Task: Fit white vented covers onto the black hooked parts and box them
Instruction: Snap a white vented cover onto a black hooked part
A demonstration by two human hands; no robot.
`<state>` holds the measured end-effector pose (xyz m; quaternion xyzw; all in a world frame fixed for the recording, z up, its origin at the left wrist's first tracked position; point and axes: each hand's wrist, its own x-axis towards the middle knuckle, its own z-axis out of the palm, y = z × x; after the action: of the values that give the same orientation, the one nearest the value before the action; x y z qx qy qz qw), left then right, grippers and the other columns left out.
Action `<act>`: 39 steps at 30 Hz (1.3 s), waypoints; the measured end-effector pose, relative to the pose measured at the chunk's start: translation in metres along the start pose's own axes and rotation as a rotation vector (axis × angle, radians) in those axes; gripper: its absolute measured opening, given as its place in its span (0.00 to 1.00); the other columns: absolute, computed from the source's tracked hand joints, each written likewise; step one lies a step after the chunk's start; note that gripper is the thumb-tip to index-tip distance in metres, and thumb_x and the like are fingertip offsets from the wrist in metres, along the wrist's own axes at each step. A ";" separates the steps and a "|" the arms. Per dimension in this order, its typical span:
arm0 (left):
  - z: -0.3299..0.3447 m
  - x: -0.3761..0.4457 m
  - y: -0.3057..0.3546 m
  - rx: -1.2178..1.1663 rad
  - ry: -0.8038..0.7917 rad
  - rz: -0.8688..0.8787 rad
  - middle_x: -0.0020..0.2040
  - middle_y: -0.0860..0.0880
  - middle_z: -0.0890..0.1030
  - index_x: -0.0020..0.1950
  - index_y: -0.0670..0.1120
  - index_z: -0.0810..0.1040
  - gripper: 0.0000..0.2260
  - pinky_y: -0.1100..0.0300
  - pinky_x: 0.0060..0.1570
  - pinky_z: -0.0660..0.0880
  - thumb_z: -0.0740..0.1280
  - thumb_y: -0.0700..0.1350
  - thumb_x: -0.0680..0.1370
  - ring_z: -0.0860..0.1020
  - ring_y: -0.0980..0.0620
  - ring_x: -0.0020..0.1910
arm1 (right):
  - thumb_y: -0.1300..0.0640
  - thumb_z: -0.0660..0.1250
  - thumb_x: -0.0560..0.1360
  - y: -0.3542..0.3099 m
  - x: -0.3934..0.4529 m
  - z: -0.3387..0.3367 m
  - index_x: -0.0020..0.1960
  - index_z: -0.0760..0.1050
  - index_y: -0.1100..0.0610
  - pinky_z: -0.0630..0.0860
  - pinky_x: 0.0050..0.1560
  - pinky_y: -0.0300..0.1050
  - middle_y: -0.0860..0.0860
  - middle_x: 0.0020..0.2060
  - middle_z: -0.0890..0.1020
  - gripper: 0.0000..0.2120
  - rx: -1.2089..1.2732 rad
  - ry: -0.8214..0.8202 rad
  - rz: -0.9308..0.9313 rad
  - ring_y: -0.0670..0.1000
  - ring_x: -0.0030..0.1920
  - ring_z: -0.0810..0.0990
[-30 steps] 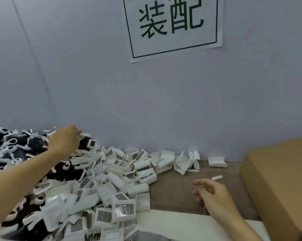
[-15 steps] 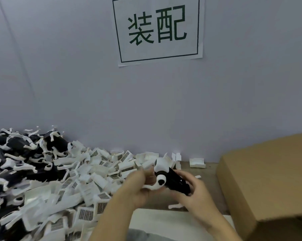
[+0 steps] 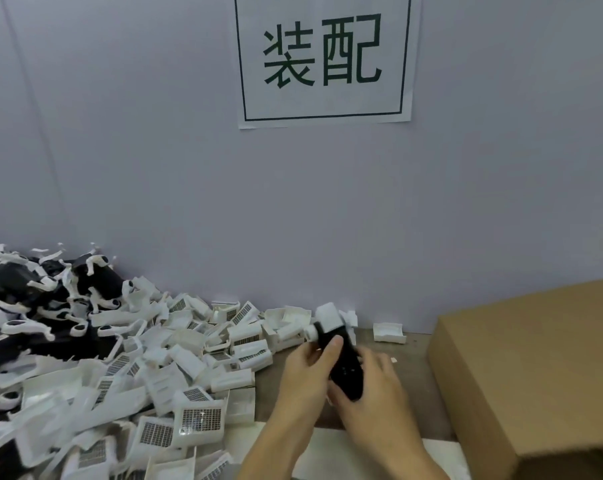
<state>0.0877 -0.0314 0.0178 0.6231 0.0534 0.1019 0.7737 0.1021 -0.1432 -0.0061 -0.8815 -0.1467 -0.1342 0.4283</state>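
Both hands are gripping one black part [image 3: 343, 362] above the tabletop's [image 3: 282, 379] middle: the left hand [image 3: 305, 375] is grasping its upper end, the right hand [image 3: 376, 386] its lower end, beside the box [image 3: 535, 368].

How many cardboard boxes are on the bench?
1: the cardboard box sits at the right, beside both hands holding a black hooked part. Any others would be outside the frame.

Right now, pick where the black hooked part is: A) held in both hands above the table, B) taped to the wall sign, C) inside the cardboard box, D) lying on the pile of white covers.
A: the black hooked part is gripped by the left hand and the right hand above the table.
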 end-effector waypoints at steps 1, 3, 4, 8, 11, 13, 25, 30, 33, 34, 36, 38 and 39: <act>-0.003 0.002 -0.001 -0.051 0.059 -0.013 0.48 0.47 0.87 0.55 0.43 0.84 0.09 0.56 0.50 0.79 0.69 0.46 0.79 0.85 0.49 0.51 | 0.41 0.71 0.73 -0.002 0.000 0.002 0.66 0.66 0.41 0.70 0.45 0.35 0.39 0.54 0.68 0.25 -0.045 -0.023 -0.049 0.41 0.49 0.74; -0.007 0.002 -0.002 -0.127 0.131 -0.050 0.46 0.44 0.87 0.52 0.43 0.85 0.08 0.47 0.52 0.80 0.71 0.46 0.79 0.86 0.45 0.49 | 0.41 0.70 0.72 -0.006 -0.002 0.003 0.71 0.63 0.41 0.70 0.49 0.35 0.39 0.56 0.67 0.30 -0.084 -0.058 -0.097 0.41 0.53 0.73; -0.009 0.002 -0.002 -0.153 0.157 -0.074 0.46 0.42 0.87 0.50 0.45 0.85 0.07 0.42 0.53 0.80 0.71 0.48 0.78 0.86 0.42 0.48 | 0.40 0.69 0.72 -0.007 -0.003 0.003 0.72 0.61 0.41 0.70 0.50 0.36 0.38 0.57 0.67 0.32 -0.105 -0.070 -0.104 0.42 0.56 0.72; -0.008 -0.001 0.000 -0.158 0.204 -0.080 0.44 0.43 0.87 0.47 0.46 0.85 0.08 0.37 0.54 0.80 0.73 0.51 0.77 0.86 0.41 0.47 | 0.37 0.65 0.70 -0.016 -0.006 0.005 0.68 0.64 0.43 0.76 0.53 0.44 0.42 0.56 0.76 0.29 -0.193 -0.038 -0.091 0.46 0.57 0.76; -0.005 -0.002 -0.002 -0.086 0.166 -0.016 0.45 0.47 0.87 0.47 0.48 0.86 0.07 0.41 0.53 0.81 0.73 0.50 0.77 0.86 0.45 0.47 | 0.38 0.67 0.68 -0.021 -0.006 0.004 0.62 0.70 0.44 0.79 0.51 0.47 0.42 0.53 0.79 0.25 -0.102 -0.035 -0.005 0.47 0.54 0.79; -0.002 -0.003 -0.004 -0.007 0.126 0.056 0.46 0.51 0.88 0.49 0.48 0.86 0.05 0.45 0.52 0.81 0.74 0.48 0.76 0.86 0.51 0.48 | 0.43 0.69 0.66 -0.020 -0.006 0.003 0.55 0.74 0.44 0.81 0.47 0.49 0.43 0.46 0.82 0.18 0.020 -0.037 0.053 0.46 0.47 0.82; -0.001 0.004 -0.011 0.204 0.125 0.355 0.43 0.54 0.87 0.50 0.53 0.85 0.12 0.61 0.46 0.79 0.72 0.36 0.75 0.85 0.55 0.46 | 0.64 0.69 0.75 -0.008 0.001 0.000 0.57 0.72 0.37 0.75 0.54 0.32 0.34 0.51 0.82 0.23 0.476 -0.120 0.032 0.34 0.56 0.78; -0.005 -0.001 -0.013 0.584 0.073 0.492 0.43 0.63 0.85 0.51 0.57 0.85 0.16 0.64 0.47 0.76 0.71 0.36 0.73 0.82 0.62 0.45 | 0.51 0.76 0.71 -0.002 0.006 -0.006 0.71 0.66 0.45 0.78 0.52 0.36 0.44 0.61 0.79 0.31 0.819 -0.018 0.148 0.41 0.60 0.79; 0.000 -0.005 -0.014 0.753 -0.042 0.570 0.44 0.65 0.83 0.55 0.57 0.83 0.20 0.71 0.46 0.74 0.69 0.34 0.72 0.80 0.65 0.46 | 0.45 0.78 0.64 -0.002 0.011 -0.008 0.64 0.72 0.50 0.78 0.40 0.32 0.48 0.52 0.83 0.31 0.819 0.124 0.233 0.39 0.46 0.84; 0.000 -0.006 -0.014 0.788 -0.056 0.592 0.44 0.66 0.82 0.57 0.56 0.83 0.20 0.73 0.46 0.72 0.69 0.34 0.73 0.79 0.66 0.46 | 0.47 0.79 0.66 -0.001 0.013 -0.008 0.61 0.76 0.53 0.78 0.38 0.32 0.49 0.48 0.84 0.27 0.799 0.179 0.256 0.40 0.43 0.84; 0.001 -0.006 -0.015 0.824 -0.075 0.620 0.42 0.69 0.79 0.58 0.55 0.82 0.20 0.77 0.45 0.69 0.69 0.34 0.73 0.77 0.70 0.45 | 0.50 0.79 0.68 0.003 0.016 -0.008 0.56 0.80 0.55 0.77 0.35 0.31 0.49 0.43 0.86 0.20 0.781 0.236 0.271 0.42 0.40 0.84; 0.002 -0.006 -0.015 0.826 -0.082 0.630 0.41 0.71 0.77 0.58 0.54 0.82 0.19 0.77 0.44 0.69 0.69 0.34 0.73 0.77 0.71 0.44 | 0.50 0.80 0.68 0.006 0.017 -0.008 0.52 0.82 0.54 0.77 0.33 0.31 0.48 0.39 0.86 0.16 0.762 0.251 0.256 0.43 0.39 0.85; 0.002 -0.005 -0.015 0.821 -0.080 0.636 0.41 0.70 0.77 0.59 0.55 0.82 0.19 0.77 0.44 0.69 0.69 0.35 0.73 0.77 0.69 0.45 | 0.49 0.79 0.68 0.005 0.017 -0.008 0.49 0.83 0.54 0.76 0.32 0.31 0.48 0.37 0.86 0.14 0.753 0.266 0.239 0.44 0.38 0.85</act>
<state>0.0846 -0.0372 0.0029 0.8641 -0.1325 0.2784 0.3977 0.1188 -0.1502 0.0014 -0.6490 -0.0256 -0.1332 0.7486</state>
